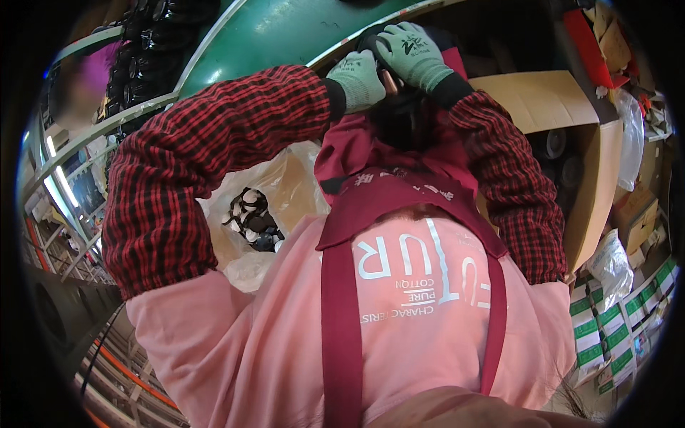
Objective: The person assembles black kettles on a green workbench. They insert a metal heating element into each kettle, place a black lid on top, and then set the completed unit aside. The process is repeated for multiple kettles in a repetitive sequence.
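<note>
Both of my hands wear pale green work gloves and are close together at the top of the view, by the edge of a green surface. Between and behind them is a black rounded thing, its kind hidden by the gloves. My left hand has its fingers curled against the near left side of it. My right hand lies over its top with the fingers bent round it. Below the hands hangs dark cloth, in shadow, above my dark red apron.
Left of my body, a plastic-lined box holds small black and white parts. At right stands an open cardboard box with dark round items. Glossy black parts are stacked at upper left, near another person. Green-and-white cartons sit lower right.
</note>
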### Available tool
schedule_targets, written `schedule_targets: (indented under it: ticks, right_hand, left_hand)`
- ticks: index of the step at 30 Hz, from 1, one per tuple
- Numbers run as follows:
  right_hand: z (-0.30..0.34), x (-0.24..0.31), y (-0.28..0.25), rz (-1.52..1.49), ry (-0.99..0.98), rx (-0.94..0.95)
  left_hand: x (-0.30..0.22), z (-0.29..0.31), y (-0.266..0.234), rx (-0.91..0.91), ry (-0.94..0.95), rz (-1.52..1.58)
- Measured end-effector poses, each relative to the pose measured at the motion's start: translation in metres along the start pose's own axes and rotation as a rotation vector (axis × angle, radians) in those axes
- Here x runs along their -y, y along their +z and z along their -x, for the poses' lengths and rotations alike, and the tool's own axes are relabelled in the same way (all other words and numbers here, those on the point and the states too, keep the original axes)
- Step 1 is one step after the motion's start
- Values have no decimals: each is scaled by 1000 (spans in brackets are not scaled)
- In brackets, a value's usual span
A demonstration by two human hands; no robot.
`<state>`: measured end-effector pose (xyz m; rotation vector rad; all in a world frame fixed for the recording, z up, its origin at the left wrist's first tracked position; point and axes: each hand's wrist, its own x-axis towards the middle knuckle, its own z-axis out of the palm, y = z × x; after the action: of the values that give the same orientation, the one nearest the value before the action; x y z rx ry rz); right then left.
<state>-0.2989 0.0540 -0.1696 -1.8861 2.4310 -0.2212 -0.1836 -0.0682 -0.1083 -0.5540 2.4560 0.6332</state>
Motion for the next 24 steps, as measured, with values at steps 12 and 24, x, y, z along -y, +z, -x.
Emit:
schedule_targets:
  ticks: [12, 24]
  right_hand:
    - [-7, -77, -87, -890, 322, 1382]
    - [27, -14, -58, -1899, 1023, 1457]
  left_hand:
    - [10, -19, -23, 137, 633, -18]
    - [49, -90, -9, 24, 1175, -168]
